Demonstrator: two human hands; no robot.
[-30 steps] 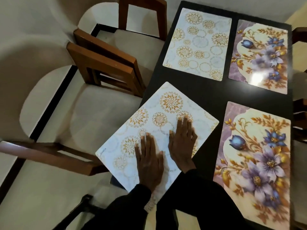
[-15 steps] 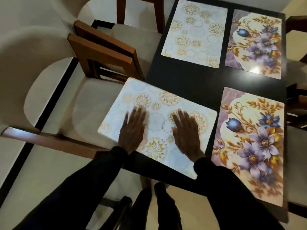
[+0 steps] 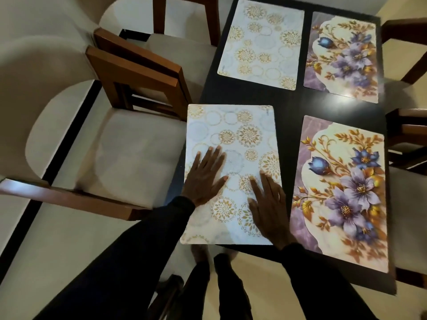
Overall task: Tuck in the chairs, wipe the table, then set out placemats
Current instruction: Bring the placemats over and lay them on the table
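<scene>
A white placemat with gold circles [image 3: 233, 135] lies at the near left of the dark table [image 3: 288, 102], roughly square to the table, its left edge at or just over the table's left side. My left hand [image 3: 204, 179] and my right hand [image 3: 269, 204] press flat on it, fingers straight. A purple floral placemat [image 3: 342, 192] lies beside it on the right. At the far end lie a second white gold-circle placemat [image 3: 261, 42] and a second floral placemat [image 3: 344, 56].
Two wooden chairs with pale cushions stand at the table's left: a near chair [image 3: 129, 155] and a far chair [image 3: 184, 42]. More chair parts [image 3: 406, 139] show at the right edge. The floor is light tile with a black stripe [image 3: 57, 146].
The near white placemat has turned from a slanted position, hanging well off the left edge, to lie nearly square on the table. Both hands moved with it, spreading apart.
</scene>
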